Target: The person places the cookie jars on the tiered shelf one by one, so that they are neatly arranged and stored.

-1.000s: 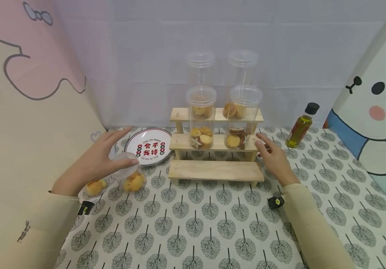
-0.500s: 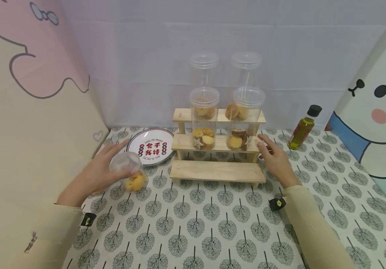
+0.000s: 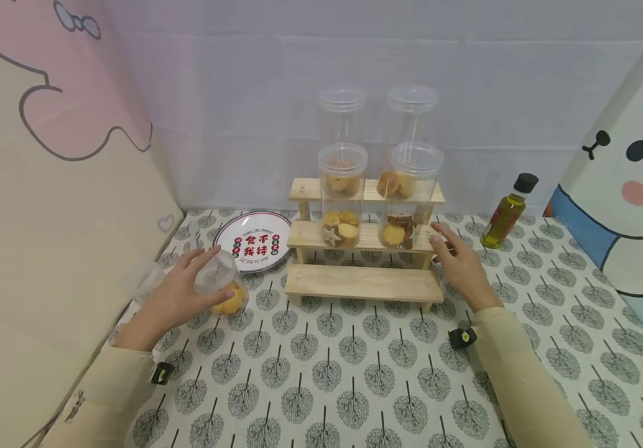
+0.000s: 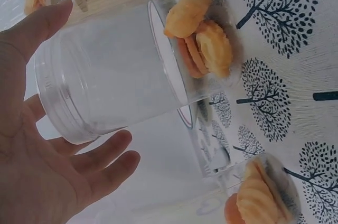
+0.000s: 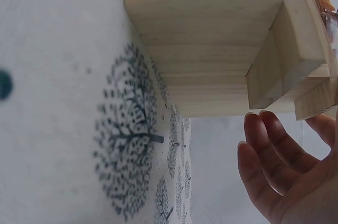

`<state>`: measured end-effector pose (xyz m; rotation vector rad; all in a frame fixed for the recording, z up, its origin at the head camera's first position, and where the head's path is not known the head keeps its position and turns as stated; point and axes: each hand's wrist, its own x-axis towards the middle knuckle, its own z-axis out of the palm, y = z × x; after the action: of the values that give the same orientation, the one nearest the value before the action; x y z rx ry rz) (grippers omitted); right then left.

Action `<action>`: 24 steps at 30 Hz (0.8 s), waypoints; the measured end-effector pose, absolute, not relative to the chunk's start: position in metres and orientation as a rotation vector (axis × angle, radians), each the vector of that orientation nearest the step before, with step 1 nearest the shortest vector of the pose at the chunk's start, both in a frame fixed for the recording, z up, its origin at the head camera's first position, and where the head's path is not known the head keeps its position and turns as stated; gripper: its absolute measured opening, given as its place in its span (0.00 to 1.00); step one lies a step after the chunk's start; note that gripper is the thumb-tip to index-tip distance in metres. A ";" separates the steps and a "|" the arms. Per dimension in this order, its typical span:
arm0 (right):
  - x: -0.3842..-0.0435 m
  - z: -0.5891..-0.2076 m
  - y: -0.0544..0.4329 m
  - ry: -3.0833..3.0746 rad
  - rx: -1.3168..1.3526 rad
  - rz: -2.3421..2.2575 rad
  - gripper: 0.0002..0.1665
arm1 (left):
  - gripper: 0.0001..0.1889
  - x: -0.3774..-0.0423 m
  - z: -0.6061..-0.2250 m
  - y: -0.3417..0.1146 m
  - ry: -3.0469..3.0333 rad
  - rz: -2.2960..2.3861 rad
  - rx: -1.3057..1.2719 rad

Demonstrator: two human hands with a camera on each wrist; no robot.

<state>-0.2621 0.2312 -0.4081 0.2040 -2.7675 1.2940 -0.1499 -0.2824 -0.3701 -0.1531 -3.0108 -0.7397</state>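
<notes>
My left hand (image 3: 178, 292) is spread around the lid end of a clear plastic jar (image 4: 121, 65), thumb on one side and fingers on the other. A gap shows between the fingers and the jar in the left wrist view. Yellow cookies (image 4: 214, 47) lie in the bottom of this upright jar. My right hand (image 3: 458, 267) is at the right end of a three-step wooden stand (image 3: 363, 283), its loosely bent fingers beside the middle step. Whether they touch the wood is hard to tell. Lidded cookie jars (image 3: 342, 199) stand on the stand's upper two steps.
Behind the left hand lies a white plate (image 3: 254, 242) with red characters. Another clear jar with cookies (image 4: 259, 200) stands left of the handled one, partly hidden in the head view. An oil bottle (image 3: 505, 214) stands at the right. Printed cloth (image 3: 355, 373) covers the table.
My left hand has moved right and slightly down, closer around the jar of cookies. The right hand stays at the stand's end. The head view shifts slightly.
</notes>
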 end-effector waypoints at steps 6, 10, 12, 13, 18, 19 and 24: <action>-0.263 -0.409 0.231 -2.763 0.219 1.302 0.37 | 0.51 -0.151 -0.374 -0.284 -3.012 -0.756 -0.131; -0.263 -0.410 0.231 -2.759 0.224 1.304 0.37 | 0.51 -0.152 -0.378 -0.285 -2.998 -0.766 -0.123; -0.263 -0.410 0.231 -2.758 0.216 1.303 0.37 | 0.50 -0.153 -0.380 -0.286 -2.990 -0.780 -0.115; -0.263 -0.410 0.231 -2.758 0.214 1.304 0.37 | 0.50 -0.153 -0.380 -0.286 -2.989 -0.783 -0.111; -0.264 -0.409 0.232 -2.763 0.207 1.318 0.37 | 0.50 -0.154 -0.382 -0.286 -2.981 -0.798 -0.103; -0.264 -0.410 0.232 -2.763 0.208 1.322 0.37 | 0.50 -0.154 -0.382 -0.286 -2.982 -0.798 -0.102; -0.264 -0.410 0.232 -2.763 0.213 1.314 0.37 | 0.50 -0.154 -0.383 -0.287 -2.980 -0.811 -0.102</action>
<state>-0.2636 0.2321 -0.4100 0.2127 -2.7631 1.3142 -0.1540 -0.2866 -0.3825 -0.1016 -2.9796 -0.8108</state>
